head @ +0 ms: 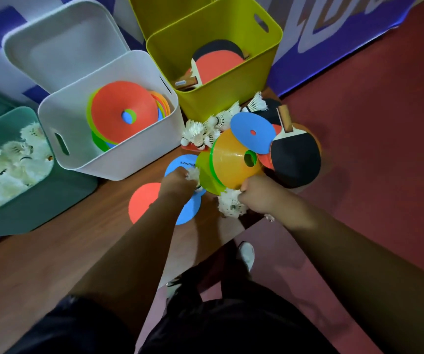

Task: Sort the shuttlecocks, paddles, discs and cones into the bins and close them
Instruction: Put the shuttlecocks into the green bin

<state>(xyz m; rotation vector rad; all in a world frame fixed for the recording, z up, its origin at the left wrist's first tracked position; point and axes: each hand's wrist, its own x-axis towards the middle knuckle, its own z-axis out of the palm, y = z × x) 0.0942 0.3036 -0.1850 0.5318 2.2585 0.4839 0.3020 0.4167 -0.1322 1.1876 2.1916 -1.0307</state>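
- Wooden table (52, 251) stands on a red floor (384, 123); behind it hangs a purple banner (333, 34) whose big letters are cut off and not readable.
- Blue disc (179, 162) carries small black print that looks like "SONICE".
- Left hand (179, 181) is curled around a white shuttlecock (193, 174), above this disc.
- Right hand (255, 191) pinches a second shuttlecock (231, 206) at the table edge, just beside the orange cone (231, 159).
- Teal bin (52, 200) holds shuttlecocks, white bin (142, 159) holds discs, yellow bin (218, 98) holds paddles; all three are uncovered.
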